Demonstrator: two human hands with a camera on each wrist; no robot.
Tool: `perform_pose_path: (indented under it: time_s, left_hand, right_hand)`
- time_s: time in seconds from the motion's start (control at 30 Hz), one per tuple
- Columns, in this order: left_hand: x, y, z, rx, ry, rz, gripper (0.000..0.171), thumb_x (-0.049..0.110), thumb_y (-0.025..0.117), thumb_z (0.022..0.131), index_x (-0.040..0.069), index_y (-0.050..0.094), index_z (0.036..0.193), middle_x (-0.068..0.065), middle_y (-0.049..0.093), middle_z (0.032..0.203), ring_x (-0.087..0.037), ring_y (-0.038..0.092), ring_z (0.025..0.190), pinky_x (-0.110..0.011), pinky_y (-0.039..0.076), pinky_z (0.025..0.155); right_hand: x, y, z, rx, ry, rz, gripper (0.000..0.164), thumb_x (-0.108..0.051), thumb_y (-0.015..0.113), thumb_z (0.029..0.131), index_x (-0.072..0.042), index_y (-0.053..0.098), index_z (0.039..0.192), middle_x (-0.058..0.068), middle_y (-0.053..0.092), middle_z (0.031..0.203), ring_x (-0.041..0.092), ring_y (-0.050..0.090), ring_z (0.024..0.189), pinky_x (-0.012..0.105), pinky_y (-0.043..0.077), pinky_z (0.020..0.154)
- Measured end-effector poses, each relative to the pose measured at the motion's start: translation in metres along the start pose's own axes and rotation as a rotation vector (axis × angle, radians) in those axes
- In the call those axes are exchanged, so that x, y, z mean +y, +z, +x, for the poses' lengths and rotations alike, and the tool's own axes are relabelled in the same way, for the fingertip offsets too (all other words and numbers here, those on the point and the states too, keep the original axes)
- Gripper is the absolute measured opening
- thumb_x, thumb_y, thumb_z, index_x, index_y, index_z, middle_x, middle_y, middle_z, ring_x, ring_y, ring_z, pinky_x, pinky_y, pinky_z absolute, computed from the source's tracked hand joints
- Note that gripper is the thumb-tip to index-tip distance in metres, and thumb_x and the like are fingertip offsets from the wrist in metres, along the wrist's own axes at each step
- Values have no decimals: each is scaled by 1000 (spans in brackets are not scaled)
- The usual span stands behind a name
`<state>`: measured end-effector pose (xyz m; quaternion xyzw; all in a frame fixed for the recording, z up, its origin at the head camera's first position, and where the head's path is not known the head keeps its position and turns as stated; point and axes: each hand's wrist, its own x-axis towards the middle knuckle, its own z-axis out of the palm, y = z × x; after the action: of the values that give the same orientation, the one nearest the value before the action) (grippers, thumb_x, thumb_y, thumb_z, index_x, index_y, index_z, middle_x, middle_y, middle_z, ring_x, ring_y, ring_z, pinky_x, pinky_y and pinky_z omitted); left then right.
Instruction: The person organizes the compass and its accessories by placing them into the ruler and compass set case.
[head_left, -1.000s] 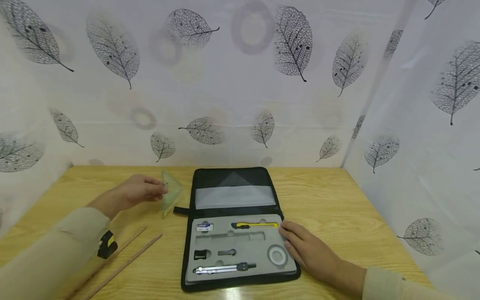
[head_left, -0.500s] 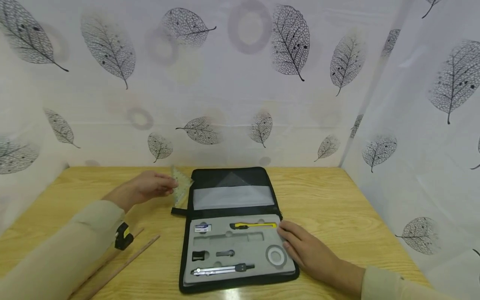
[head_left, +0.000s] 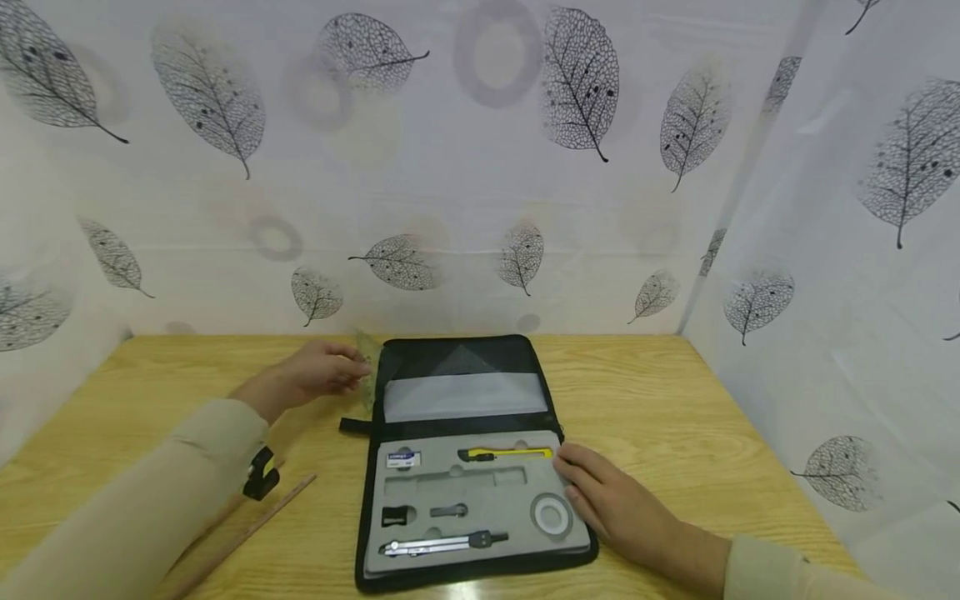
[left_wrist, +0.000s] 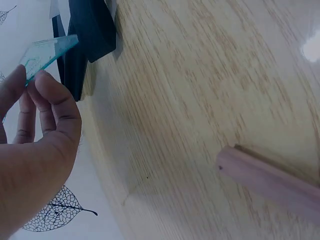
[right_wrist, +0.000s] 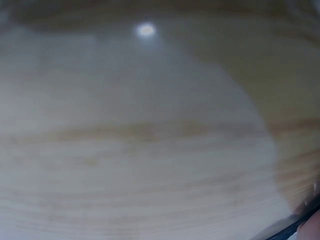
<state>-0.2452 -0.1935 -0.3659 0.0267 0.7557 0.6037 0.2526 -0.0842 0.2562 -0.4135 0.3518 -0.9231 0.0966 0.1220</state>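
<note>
A clear greenish set square (head_left: 367,375) is pinched between the thumb and fingers of my left hand (head_left: 318,375), close to the left edge of the lid. In the left wrist view the set square (left_wrist: 47,52) is tilted and overlaps the black case. The zip case (head_left: 442,354) lies open and flat. Its grey tray holds an eraser (head_left: 403,459), a yellow utility knife (head_left: 517,454), a sharpener (head_left: 394,516), a small grey piece (head_left: 447,510), a compass (head_left: 442,544) and a white ring (head_left: 551,517). My right hand (head_left: 622,504) rests on the tray's right edge, fingers nearly straight.
Two slim wooden sticks (head_left: 262,523) lie on the wooden table (head_left: 652,400) at the left, partly under the left forearm. A black strap (head_left: 355,426) sticks out from the case's left side. Leaf-patterned curtains (head_left: 465,183) stand behind and at the sides.
My left hand has carried the set square to the right, up to the lid's left edge, and the set square has turned more edge-on. My right hand stays at the case's right edge.
</note>
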Motion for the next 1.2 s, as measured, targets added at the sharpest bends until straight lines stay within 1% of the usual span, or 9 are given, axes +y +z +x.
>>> perform_pose_path:
  time_s: [0.17,0.3,0.47,0.6,0.7,0.8,1.0,1.1,1.2]
  left_hand:
    - [2,4,-1,46,-6,2,38,17,61,99,-9,56,126,0,61,83,-11,56,72,-24,53,66]
    - [5,5,-2,63,0,-40,38,16,62,99,-9,56,126,0,65,82,-11,61,72,-24,56,69]
    - [4,4,-2,54,34,-155,31,5,60,98,-12,55,123,-4,73,89,-11,70,78,-29,60,80]
    - [3,5,-3,62,73,-224,35,-2,56,98,-19,50,128,-6,74,92,-12,73,81,-29,60,83]
    - [4,5,-5,76,81,-259,31,1,55,99,-17,55,125,-6,74,90,-14,74,82,-29,60,83]
    - [5,6,-5,87,95,-270,28,4,56,100,-14,61,120,-5,74,88,-14,74,83,-29,60,83]
    - [4,10,-2,136,125,-162,39,5,64,95,-20,56,125,-11,75,95,-12,74,81,-30,60,82]
    - [2,14,2,197,120,-81,40,10,71,92,-16,61,121,-10,75,94,-12,73,78,-32,61,81]
    - [1,19,5,259,114,52,34,13,76,88,-10,67,113,-5,74,91,-11,71,76,-34,61,80]
  right_hand:
    - [1,2,-1,19,-11,-6,41,-18,63,97,-7,60,137,4,53,141,18,52,131,19,29,117]
    - [1,3,-1,41,-25,0,40,-17,62,97,-5,61,136,6,53,140,20,53,130,12,15,119]
    - [1,3,-2,59,-39,10,41,-16,62,97,-5,60,136,7,53,141,21,53,130,12,16,119]
    - [0,3,-2,56,-36,12,42,-15,63,97,-5,59,137,7,53,142,21,53,131,17,25,118]
    - [-1,2,-2,41,-25,10,42,-16,63,97,-5,59,137,6,52,142,19,52,132,17,26,118]
    - [-1,2,-2,33,-18,17,42,-16,63,97,-5,59,138,6,52,142,19,52,132,14,20,118]
    - [-1,3,-2,31,-10,19,42,-16,63,97,-5,59,137,6,52,142,19,52,132,12,18,118]
    - [-1,3,-3,27,-5,14,42,-17,63,97,-6,60,137,6,53,142,18,52,131,16,25,117]
    - [-1,2,-3,19,2,4,42,-18,63,97,-7,60,137,5,52,142,18,52,132,25,38,113]
